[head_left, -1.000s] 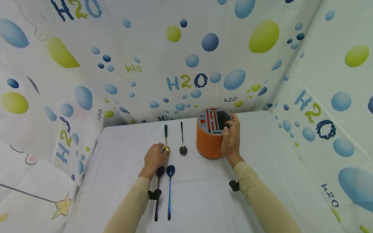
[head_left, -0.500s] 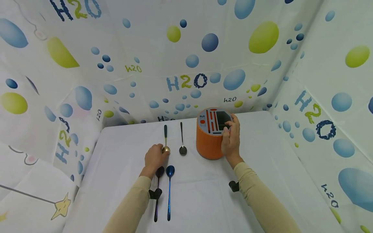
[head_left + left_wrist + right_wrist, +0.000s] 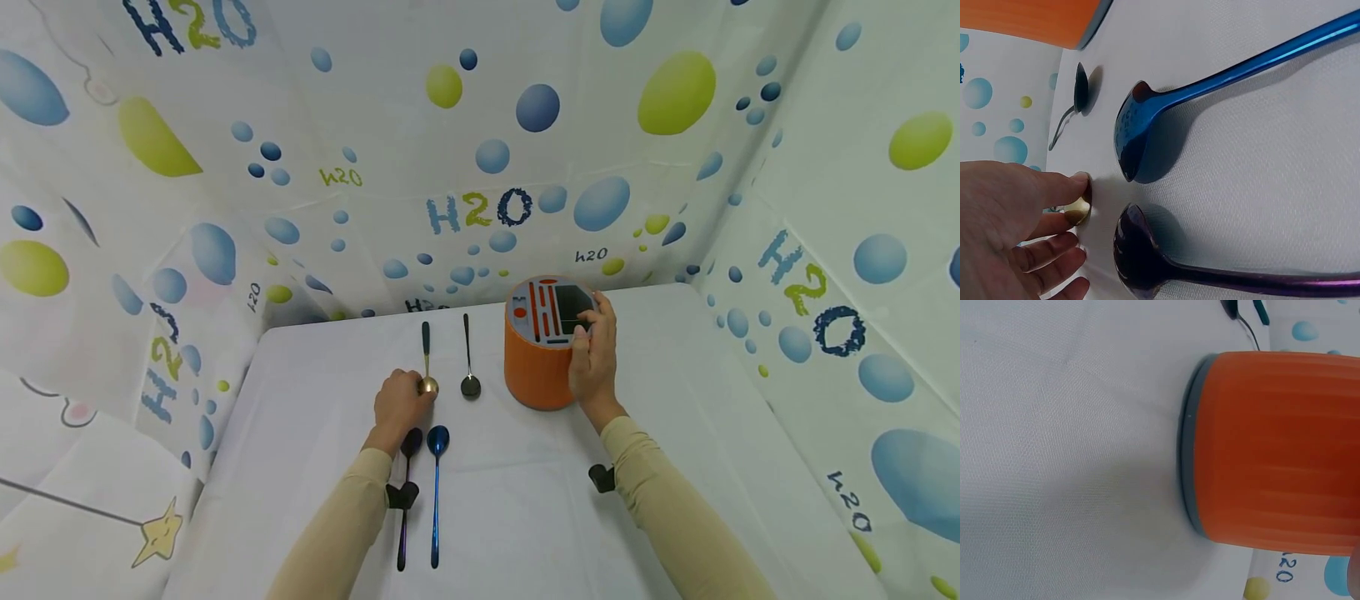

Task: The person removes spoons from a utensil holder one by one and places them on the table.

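Gold spoon, direction: its long axis runs almost straight away from the person; the handle end points to the back wall, and the bowl is turned to the person.
Gold spoon, look: the bowl is small, rounded and shiny; the thin neck is also gold, and the handle is dark green.
Gold spoon, place: left of the middle of the white cloth, to the left of the black spoon, which points the same way. Whether the gold bowl touches the cloth, I cannot tell.
Left hand: thumb and forefinger pinch the gold bowl; the other fingers are bent loosely beside it.
Orange utensil holder, direction: it stands upright, long axis vertical, slotted top facing up, to the right of the spoons.
Orange utensil holder, look: round orange wall, grey ring at the foot, grey top with narrow slots, small oval holes and one larger dark opening.
Right hand: it grips the holder at the right side of the rim, with bent fingers near the dark opening.
Blue spoon and purple spoon: nearer to the person, nearly parallel, bowls toward the back wall, handles toward the person.
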Demonstrator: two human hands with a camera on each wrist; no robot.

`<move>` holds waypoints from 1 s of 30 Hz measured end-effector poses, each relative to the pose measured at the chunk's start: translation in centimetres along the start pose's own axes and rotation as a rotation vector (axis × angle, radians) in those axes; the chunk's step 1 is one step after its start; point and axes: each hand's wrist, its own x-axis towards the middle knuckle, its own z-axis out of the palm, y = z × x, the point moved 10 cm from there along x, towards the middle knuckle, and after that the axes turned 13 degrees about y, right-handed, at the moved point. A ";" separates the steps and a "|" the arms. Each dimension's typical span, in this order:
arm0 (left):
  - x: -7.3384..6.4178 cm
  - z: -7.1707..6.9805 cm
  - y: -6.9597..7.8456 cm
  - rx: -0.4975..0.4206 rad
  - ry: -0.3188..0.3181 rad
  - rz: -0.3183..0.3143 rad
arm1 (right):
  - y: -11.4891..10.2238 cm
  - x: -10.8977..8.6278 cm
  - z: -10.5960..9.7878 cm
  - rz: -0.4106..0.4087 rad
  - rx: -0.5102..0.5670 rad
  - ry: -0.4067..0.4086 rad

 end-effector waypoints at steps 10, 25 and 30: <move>0.1 0.1 0.2 0.005 -0.022 -0.014 | -0.1 0.1 0.0 0.001 -0.003 0.003; 0.1 1.2 -0.9 -0.184 -0.062 -0.119 | 0.0 -0.1 0.2 0.009 0.000 -0.002; 0.1 1.4 -1.0 -0.221 -0.070 -0.141 | 0.1 -0.1 0.1 0.005 -0.002 0.007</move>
